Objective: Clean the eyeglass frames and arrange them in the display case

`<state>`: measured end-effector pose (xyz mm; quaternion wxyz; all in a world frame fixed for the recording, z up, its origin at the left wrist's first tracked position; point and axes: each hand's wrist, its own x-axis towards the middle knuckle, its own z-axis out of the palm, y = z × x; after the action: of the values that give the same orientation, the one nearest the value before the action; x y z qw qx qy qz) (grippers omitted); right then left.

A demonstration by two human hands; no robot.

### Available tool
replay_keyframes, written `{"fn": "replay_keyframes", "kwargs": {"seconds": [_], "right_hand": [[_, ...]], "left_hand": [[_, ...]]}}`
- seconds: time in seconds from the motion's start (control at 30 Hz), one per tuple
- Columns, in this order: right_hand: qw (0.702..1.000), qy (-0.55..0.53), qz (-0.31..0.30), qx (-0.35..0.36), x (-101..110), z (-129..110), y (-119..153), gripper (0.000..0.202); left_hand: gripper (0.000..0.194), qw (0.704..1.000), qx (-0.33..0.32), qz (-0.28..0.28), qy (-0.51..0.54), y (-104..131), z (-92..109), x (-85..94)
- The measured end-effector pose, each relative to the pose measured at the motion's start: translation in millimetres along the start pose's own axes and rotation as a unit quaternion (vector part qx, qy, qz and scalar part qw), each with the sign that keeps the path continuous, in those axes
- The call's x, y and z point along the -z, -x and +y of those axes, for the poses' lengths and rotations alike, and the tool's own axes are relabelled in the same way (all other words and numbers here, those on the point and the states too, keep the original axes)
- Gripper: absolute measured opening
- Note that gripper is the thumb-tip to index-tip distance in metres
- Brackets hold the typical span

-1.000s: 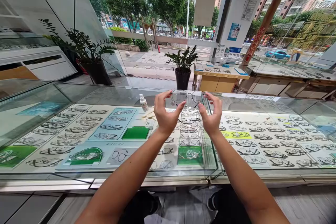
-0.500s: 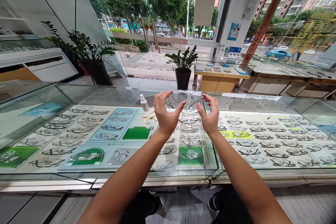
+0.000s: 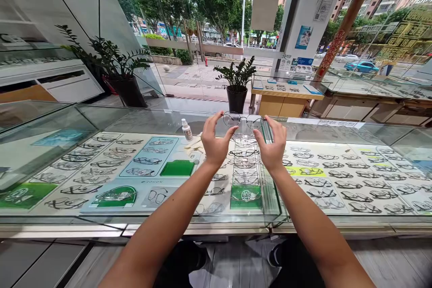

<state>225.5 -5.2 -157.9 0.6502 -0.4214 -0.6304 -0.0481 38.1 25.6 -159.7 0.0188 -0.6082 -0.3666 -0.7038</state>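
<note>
A pair of eyeglasses (image 3: 243, 119) with thin dark frames and clear round lenses is held up above the glass display counter (image 3: 162, 119). My left hand (image 3: 216, 141) grips its left side, fingertips at the outer rim and thumb apart below. On the other side, my right hand (image 3: 272, 144) has its fingers at the right outer rim, the thumb lower down. Left of my left hand, a small white spray bottle (image 3: 186, 130) stands upright on the glass, beside a pale cloth or paper (image 3: 195, 145).
Rows of eyeglasses (image 3: 357, 196) lie inside the counter under the glass, with a green display card (image 3: 245, 198) among them. Beyond stand a potted plant (image 3: 236, 94), a larger one (image 3: 126, 90) at left, and a wooden display table (image 3: 286, 96) before the window.
Both thumbs have moved away from the lower rims, and the hands are slightly farther apart. The eyeglasses are tilted a little differently and sit slightly higher in view.
</note>
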Motion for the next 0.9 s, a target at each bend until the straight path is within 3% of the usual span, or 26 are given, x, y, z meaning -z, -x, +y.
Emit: {"fn": "replay_keyframes", "kwargs": {"seconds": [0.13, 0.37, 0.73, 0.9], "right_hand": [[0.998, -0.025, -0.043, -0.045, -3.5, 7.4, 2.2, 0.051], [0.993, -0.055, -0.070, -0.074, -7.4, 14.3, 4.9, 0.054], [1.000, -0.009, 0.000, 0.011, -4.3, 3.7, 2.8, 0.047], [1.000, -0.010, -0.004, 0.000, -3.6, 2.7, 2.6, 0.047]], "left_hand": [[0.062, 0.995, -0.071, 0.041, -0.050, -0.4, 1.6, 0.5], [0.059, 0.992, -0.100, 0.049, -0.066, -0.1, 5.4, 2.1], [0.062, 1.000, -0.019, -0.003, 0.025, 2.8, -7.2, -3.9], [0.060, 1.000, 0.014, -0.015, 0.023, 3.1, -3.7, -2.9]]}}
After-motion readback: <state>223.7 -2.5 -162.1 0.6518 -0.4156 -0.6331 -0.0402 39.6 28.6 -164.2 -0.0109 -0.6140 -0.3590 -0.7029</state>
